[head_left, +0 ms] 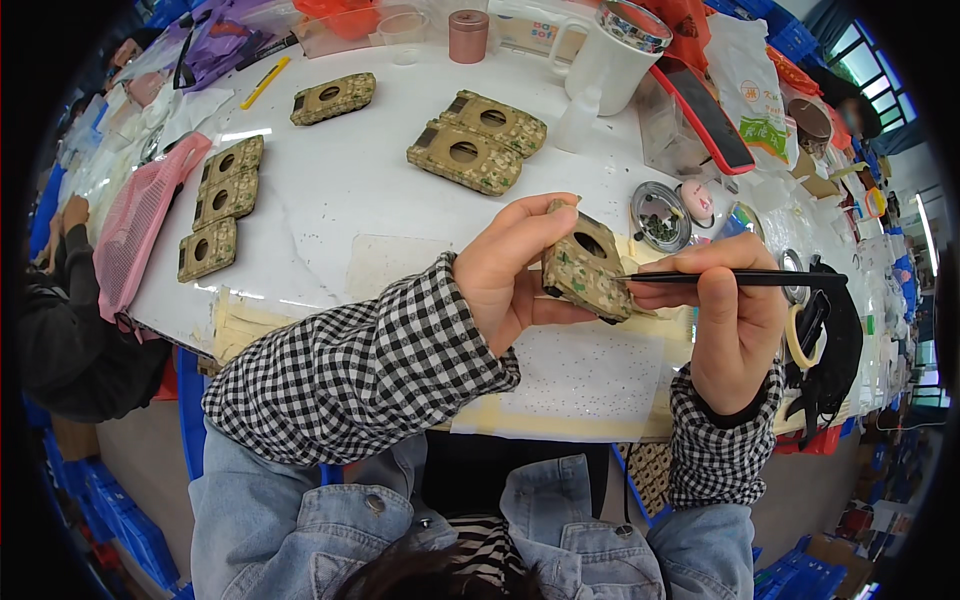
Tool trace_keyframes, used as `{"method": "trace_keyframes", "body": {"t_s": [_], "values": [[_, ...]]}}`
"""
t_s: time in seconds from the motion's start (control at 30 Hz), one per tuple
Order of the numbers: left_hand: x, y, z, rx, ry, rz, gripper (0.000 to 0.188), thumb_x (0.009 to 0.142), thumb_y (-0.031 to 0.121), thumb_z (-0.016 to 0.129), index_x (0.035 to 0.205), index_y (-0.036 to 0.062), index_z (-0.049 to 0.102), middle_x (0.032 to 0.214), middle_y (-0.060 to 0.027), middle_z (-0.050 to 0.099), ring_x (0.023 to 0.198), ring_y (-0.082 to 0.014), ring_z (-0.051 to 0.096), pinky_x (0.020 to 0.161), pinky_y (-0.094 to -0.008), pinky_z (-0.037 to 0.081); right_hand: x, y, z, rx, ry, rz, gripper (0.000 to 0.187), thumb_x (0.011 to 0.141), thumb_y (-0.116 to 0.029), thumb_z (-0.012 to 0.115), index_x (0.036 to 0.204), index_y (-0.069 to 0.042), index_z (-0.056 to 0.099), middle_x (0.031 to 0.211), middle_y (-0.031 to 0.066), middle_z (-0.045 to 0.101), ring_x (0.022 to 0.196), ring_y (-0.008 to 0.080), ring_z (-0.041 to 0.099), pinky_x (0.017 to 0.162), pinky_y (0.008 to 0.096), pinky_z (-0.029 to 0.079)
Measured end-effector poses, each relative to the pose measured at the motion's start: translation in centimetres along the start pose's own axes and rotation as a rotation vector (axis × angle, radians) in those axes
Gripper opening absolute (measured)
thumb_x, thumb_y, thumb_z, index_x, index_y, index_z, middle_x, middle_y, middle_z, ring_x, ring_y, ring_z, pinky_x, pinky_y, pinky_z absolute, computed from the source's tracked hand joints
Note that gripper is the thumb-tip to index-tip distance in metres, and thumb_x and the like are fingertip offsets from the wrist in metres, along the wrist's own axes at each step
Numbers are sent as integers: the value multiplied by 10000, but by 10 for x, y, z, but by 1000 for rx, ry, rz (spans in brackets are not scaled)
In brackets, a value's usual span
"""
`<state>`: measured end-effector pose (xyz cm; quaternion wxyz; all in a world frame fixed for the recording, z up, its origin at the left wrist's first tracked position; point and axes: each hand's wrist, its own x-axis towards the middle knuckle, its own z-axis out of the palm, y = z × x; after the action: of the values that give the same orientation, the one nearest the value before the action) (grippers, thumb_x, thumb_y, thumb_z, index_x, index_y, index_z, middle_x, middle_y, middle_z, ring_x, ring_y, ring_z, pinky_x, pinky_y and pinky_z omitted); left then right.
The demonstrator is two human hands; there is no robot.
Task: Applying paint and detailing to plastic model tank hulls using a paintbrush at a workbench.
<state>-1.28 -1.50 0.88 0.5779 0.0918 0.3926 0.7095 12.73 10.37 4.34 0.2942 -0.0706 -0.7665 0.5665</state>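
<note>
My left hand (pixel 520 270) is closed around a camouflage-patterned toy tank hull (pixel 592 262) with a round hole in its top. The hull is tilted, raised over the near part of the table. My right hand (pixel 728 310) pinches slim black tweezers (pixel 770 278), held almost level, with the tip at the hull's right side. Whether the tip grips anything is too small to see. Farther off lie more hulls of the same kind: a pair (pixel 475 142) at the centre, a single one (pixel 333 98) behind, and several at the left (pixel 222 205).
A round dish (pixel 660 217) of small dark pieces stands right of the hull. Under my hands lies a white dotted sheet (pixel 570 385). A white mug (pixel 612 55), a red-edged phone (pixel 703 115) and a pink mesh pouch (pixel 150 225) surround the work area. Another person's sleeve (pixel 85 330) is at left.
</note>
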Motion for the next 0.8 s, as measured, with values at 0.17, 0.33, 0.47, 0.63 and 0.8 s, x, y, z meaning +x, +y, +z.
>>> {"method": "trace_keyframes", "body": {"t_s": [0.17,0.33,0.47,0.63,0.8], "values": [[0,0,0,0,1,-2,445,882,344,465,1248,103,391,1119,-88,545,954,-199,602,750,-344,548,0,0,0,-3,-4,-2,218,937,-163,440,921,51,477,827,171,624,759,196,648,700,271,537],[0,0,0,1,0,-2,448,881,342,465,1250,101,390,1117,-86,546,953,-197,602,748,-345,548,1,-2,1,4,-4,-2,223,937,-167,439,925,53,476,828,174,626,761,201,650,700,272,537],[0,0,-1,-1,-6,-1,449,881,338,463,1253,98,388,1116,-86,546,952,-195,602,750,-347,548,1,-1,0,-8,-14,-12,227,938,-169,439,927,55,475,827,174,625,764,201,650,701,272,537],[0,0,0,-9,-3,7,448,882,332,459,1256,97,387,1115,-86,547,949,-195,604,751,-347,549,0,-1,0,-4,-9,-7,230,939,-171,437,925,55,475,828,174,625,767,200,649,703,272,536],[0,0,-1,6,-9,0,447,882,332,459,1256,98,386,1118,-88,547,957,-200,602,757,-350,548,0,0,1,11,3,-14,226,939,-169,435,924,52,475,832,175,624,769,201,649,706,275,536]]}}
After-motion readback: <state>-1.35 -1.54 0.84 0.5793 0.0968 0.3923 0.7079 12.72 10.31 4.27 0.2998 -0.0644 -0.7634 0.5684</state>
